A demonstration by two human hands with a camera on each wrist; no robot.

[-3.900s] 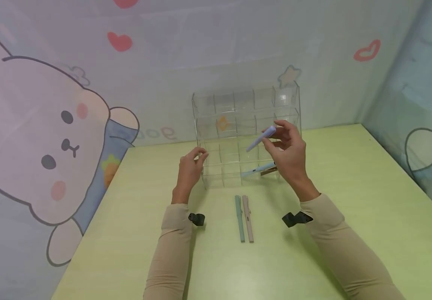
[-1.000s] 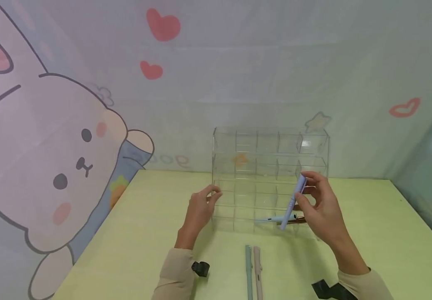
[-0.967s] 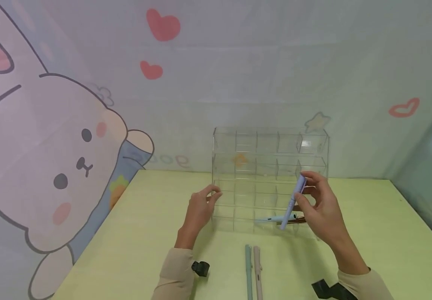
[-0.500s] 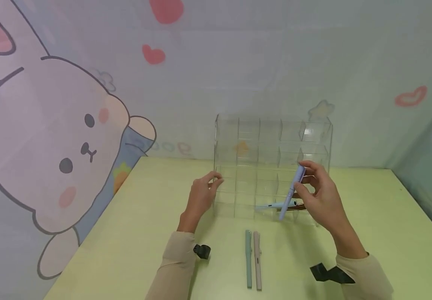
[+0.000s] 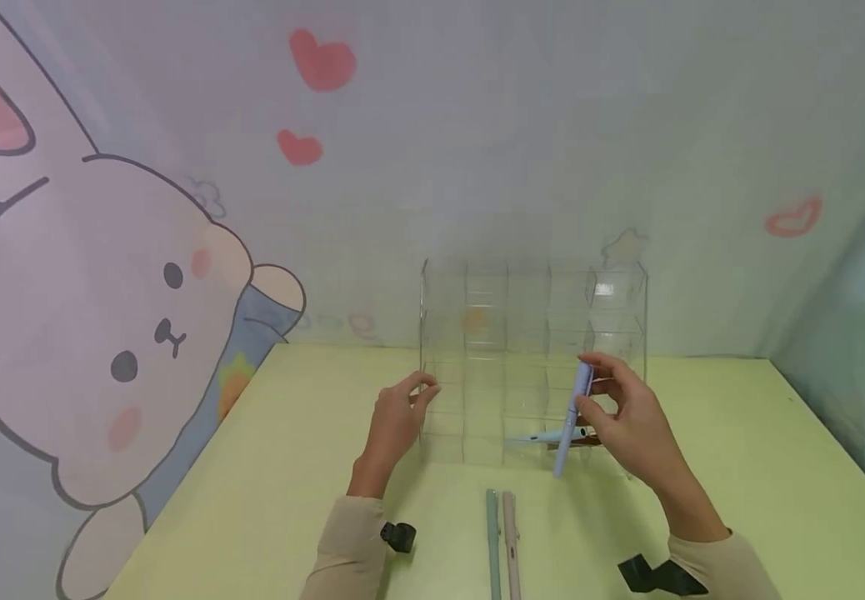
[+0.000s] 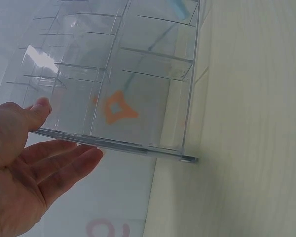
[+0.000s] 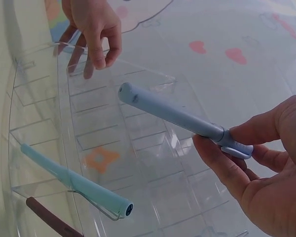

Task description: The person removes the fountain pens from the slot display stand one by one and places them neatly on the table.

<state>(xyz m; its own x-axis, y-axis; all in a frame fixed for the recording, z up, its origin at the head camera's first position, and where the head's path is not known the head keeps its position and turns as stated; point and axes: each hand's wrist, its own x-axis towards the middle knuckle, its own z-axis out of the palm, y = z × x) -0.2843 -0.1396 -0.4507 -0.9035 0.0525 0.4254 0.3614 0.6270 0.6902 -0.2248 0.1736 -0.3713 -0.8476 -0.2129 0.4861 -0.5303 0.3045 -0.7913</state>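
Note:
My right hand [image 5: 623,421] pinches a lavender pen [image 5: 572,425] by its capped end, thumb on one side and fingers on the other. The pen slants steeply, its free end low before the clear tiered rack [image 5: 483,400]. My left hand [image 5: 398,417] grips the rack's left side wall, with the thumb [image 6: 39,111] and fingers on opposite faces. A light blue pen [image 7: 74,180] and a brown pen [image 7: 52,217] lie in the rack's lowest tier, partly behind the lavender pen and right hand in the head view.
A green pen [image 5: 493,542] and a pinkish-beige pen [image 5: 511,542] lie side by side on the yellow-green table [image 5: 275,483] before the rack. A printed cloth backdrop [image 5: 477,125] hangs close behind the rack. Black wrist cameras [image 5: 399,537] project from both sleeves.
Since the oldest frame, the lavender pen has swung from a shallow slant to a steep one, and its free end has come lower. The left hand stays at the rack's side. The head view has shifted.

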